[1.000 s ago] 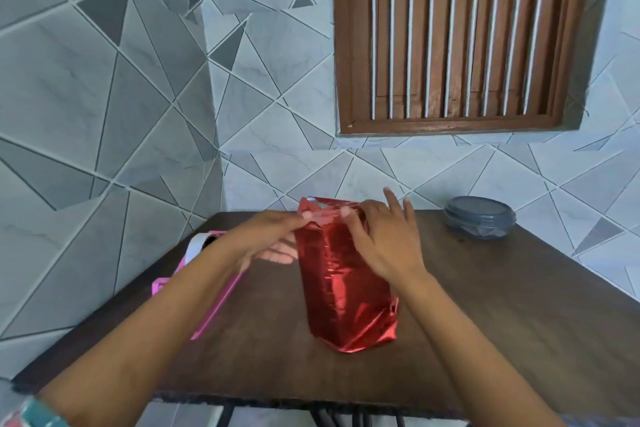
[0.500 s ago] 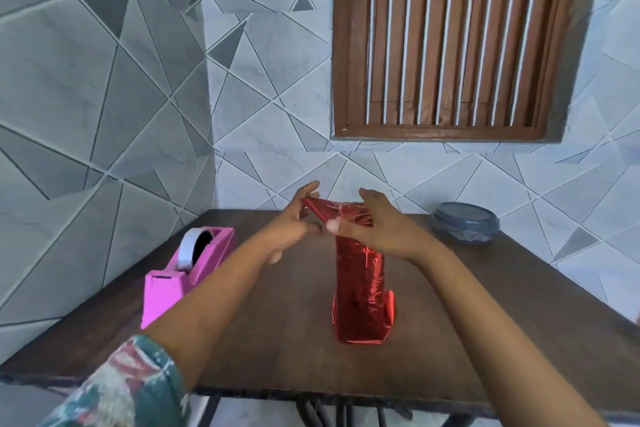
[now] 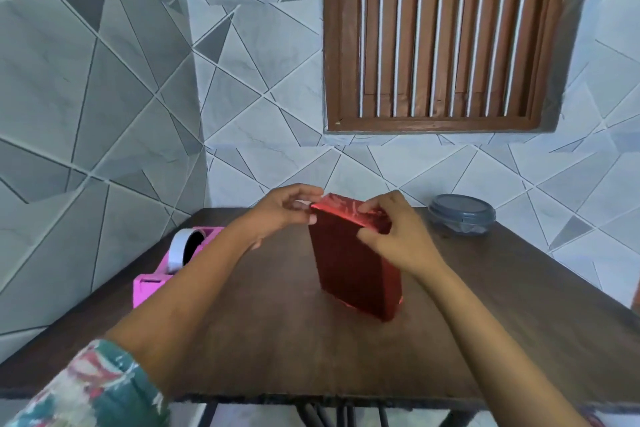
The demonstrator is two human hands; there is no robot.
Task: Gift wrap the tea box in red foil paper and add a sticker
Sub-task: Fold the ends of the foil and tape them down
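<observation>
— Standing where, exactly, the tea box [image 3: 353, 270]?

— Upright on its narrow end, mid-table [image 3: 277, 340], with red foil paper [image 3: 343, 210] covering every face I can see. A pink tape dispenser [image 3: 166, 270] sits at its nine o'clock, and a grey lidded tub [image 3: 462, 215] at two o'clock, well apart.

— And the hands?

— Both are at the top end. The left hand [image 3: 284, 215], at the box's ten o'clock corner, pinches the foil edge between thumb and fingertips. The right hand [image 3: 398, 236], at the three o'clock corner, has its fingers curled over the top and its thumb on the near face.

— How will it handle?

— Light, I'd judge, and tall on a small base, so a sideways push could tip it. The box looks stiff underneath. The foil is thin and slick, probably keeps every crease, and might tear at the corners.

— So hold it where?

— On the hard edges and corners. Press the flaps flat against the card, one hand steadying while the other folds. I can't see a sticker anywhere.
</observation>
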